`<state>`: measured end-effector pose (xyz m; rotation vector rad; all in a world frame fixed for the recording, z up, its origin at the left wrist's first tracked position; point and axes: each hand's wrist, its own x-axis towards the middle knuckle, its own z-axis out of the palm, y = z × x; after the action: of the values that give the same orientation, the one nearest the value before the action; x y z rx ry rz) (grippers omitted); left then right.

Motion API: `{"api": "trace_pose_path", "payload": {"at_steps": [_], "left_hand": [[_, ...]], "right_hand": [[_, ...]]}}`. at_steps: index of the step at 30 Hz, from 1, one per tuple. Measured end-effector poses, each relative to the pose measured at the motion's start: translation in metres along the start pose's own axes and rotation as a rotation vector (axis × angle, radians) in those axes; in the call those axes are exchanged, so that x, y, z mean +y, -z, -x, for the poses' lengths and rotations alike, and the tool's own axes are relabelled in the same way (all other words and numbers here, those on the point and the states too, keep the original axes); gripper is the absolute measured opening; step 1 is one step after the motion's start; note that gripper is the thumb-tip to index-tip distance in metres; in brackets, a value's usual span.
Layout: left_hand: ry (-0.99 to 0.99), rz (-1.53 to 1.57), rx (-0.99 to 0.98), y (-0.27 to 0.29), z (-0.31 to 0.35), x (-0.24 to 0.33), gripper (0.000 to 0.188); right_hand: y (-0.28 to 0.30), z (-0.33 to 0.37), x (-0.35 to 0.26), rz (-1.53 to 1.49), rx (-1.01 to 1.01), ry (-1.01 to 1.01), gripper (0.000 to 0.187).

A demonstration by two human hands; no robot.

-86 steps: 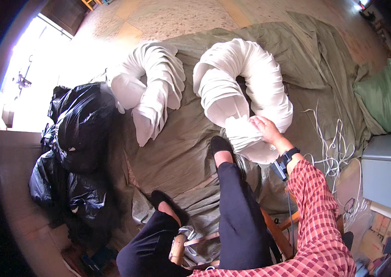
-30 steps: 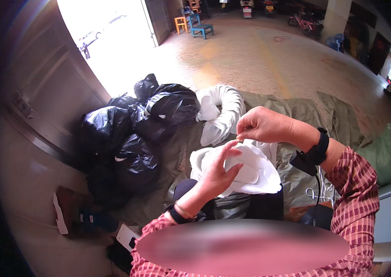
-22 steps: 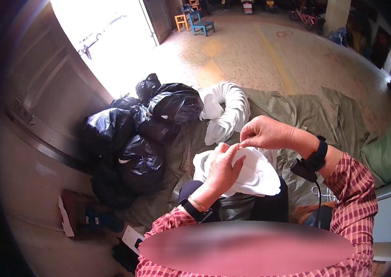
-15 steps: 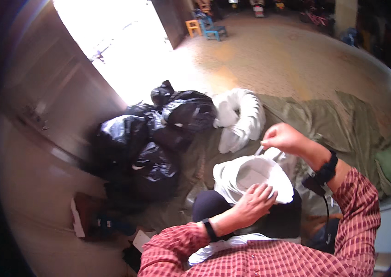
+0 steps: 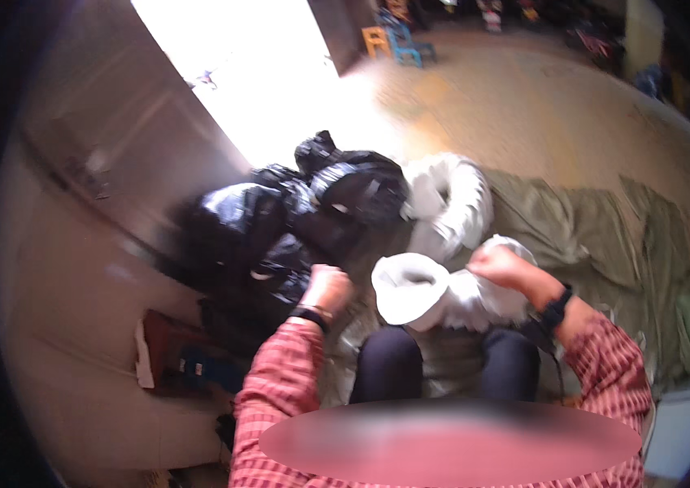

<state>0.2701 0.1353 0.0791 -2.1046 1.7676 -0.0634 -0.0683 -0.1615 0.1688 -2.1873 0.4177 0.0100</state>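
Step in hand, as judged: tying or fastening of the near stack [image 5: 412, 291], white, at the knees [image 5: 388, 368]; whether it rests on them or on the sheet [image 5: 597, 224] cannot be told. Right hand [image 5: 501, 265]: at the stack, fingers curled; grip unconfirmed. Left hand [image 5: 329, 290]: apart from it, towards the bags [image 5: 361, 199], fingers curled; contents undetermined. Next move calls for both hands at the stack. Far stack [image 5: 471, 199]: beyond, towards the sheet's far edge. Fingertips blurred; sheet's near edge hidden.
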Motion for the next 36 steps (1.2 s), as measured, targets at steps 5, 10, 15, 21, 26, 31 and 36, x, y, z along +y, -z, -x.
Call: {"api": "trace_pose_path", "payload": {"at_steps": [5, 10, 15, 21, 26, 31, 36], "left_hand": [[0.052, 0.568, 0.427, 0.128, -0.006, 0.101, 0.027], [0.093, 1.237, 0.134, 0.128, -0.053, 0.221, 0.066], [0.214, 1.239, -0.210, 0.155, -0.077, 0.218, 0.070], [-0.439, 0.306, 0.052, 0.055, -0.086, 0.204, 0.036], [-0.192, 0.139, 0.032, 0.044, -0.093, 0.100, 0.026], [-0.234, 0.835, 0.288, 0.105, -0.071, 0.163, 0.078], [-0.305, 0.875, 0.441, 0.066, -0.081, 0.181, 0.056]], "right_hand": [[-0.014, -0.014, 0.000, -0.159, 0.044, -0.252, 0.023], [-0.019, -0.003, -0.013, -0.158, 0.134, -0.232, 0.028], [-0.019, 0.008, 0.011, -0.102, 0.104, -0.099, 0.030], [-0.023, 0.020, -0.006, -0.173, 0.079, -0.164, 0.018], [-0.030, 0.026, 0.005, -0.231, 0.092, -0.223, 0.027], [-0.055, 0.013, 0.000, -0.341, 0.077, -0.080, 0.022], [-0.055, 0.035, -0.026, -0.078, -0.010, 0.036, 0.022]]}}
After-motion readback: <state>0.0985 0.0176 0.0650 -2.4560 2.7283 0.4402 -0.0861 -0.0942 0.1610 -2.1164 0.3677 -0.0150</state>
